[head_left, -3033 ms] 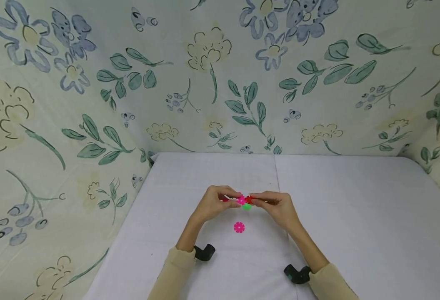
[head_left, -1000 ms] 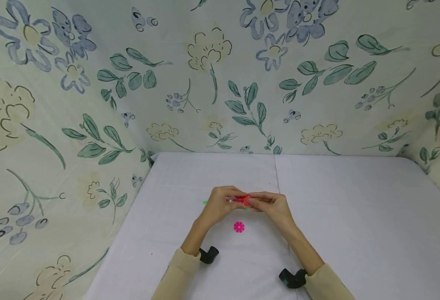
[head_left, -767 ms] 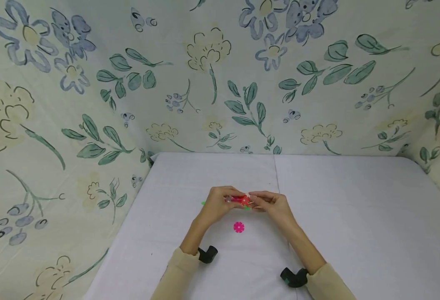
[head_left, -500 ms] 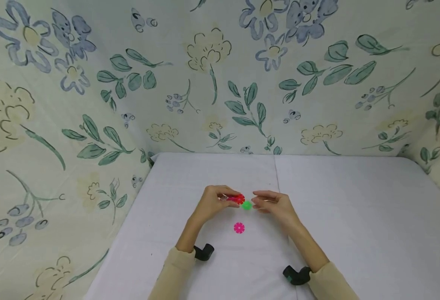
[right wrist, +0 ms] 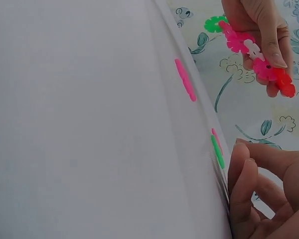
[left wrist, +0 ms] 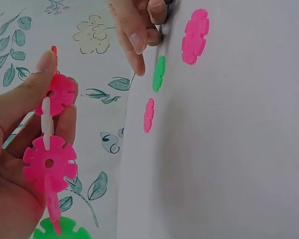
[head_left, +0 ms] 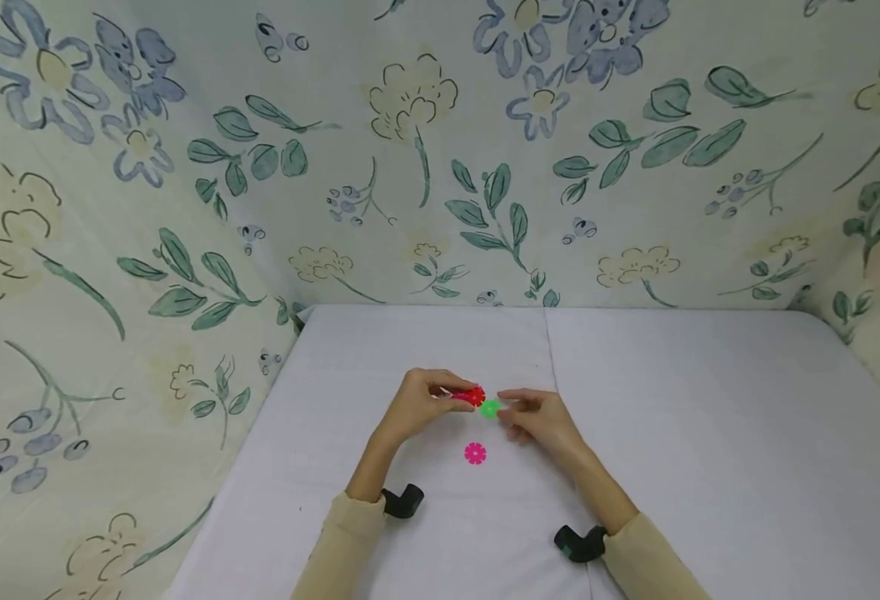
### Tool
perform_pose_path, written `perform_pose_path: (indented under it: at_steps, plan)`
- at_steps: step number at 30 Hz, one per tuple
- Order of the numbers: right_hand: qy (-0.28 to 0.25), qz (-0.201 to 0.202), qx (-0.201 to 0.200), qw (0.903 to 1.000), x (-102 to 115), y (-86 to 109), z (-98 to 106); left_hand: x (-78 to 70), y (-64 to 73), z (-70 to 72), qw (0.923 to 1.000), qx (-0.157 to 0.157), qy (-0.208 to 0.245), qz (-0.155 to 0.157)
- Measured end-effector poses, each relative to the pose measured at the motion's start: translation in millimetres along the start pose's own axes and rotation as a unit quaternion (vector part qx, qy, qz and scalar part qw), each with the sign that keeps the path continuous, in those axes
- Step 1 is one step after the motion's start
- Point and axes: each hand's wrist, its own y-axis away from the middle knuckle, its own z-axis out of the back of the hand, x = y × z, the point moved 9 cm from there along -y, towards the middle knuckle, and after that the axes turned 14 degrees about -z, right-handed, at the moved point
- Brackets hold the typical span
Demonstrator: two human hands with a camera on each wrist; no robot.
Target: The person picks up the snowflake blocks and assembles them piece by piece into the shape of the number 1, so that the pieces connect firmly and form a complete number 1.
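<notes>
In the head view, my left hand (head_left: 413,408) holds up a chain of interlocking flower-shaped plastic discs. The left wrist view shows its thumb and fingers pinching the upper end, by a pink disc (left wrist: 62,94). Slotted below are a white disc (left wrist: 47,122), another pink disc (left wrist: 50,163) and a green one (left wrist: 62,229). At the far end of the chain sits a red disc (right wrist: 285,83). My right hand (head_left: 545,421) holds nothing; its fingers are loosely bent beside a loose green disc (head_left: 489,408) on the table.
One loose pink disc (head_left: 475,453) lies on the white-covered table (head_left: 672,433), nearer to me. Another pink disc (left wrist: 148,115) lies close to the loose green one. A floral cloth (head_left: 395,183) hangs behind the table. Black wrist mounts (head_left: 404,502) stick out below both hands.
Earlier, my right hand held the red disc against the chain. It has let go and drawn back to the right, then lowered near the green disc. The red disc stays on the chain.
</notes>
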Motion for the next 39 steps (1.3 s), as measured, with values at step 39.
perform_pose_path:
  at_steps: [39]
  plan:
    - [0.059,0.158,-0.039,0.9849,37.2,32.1,0.1,-3.4,0.2,-6.7,0.9988,0.048,0.009,-0.005]
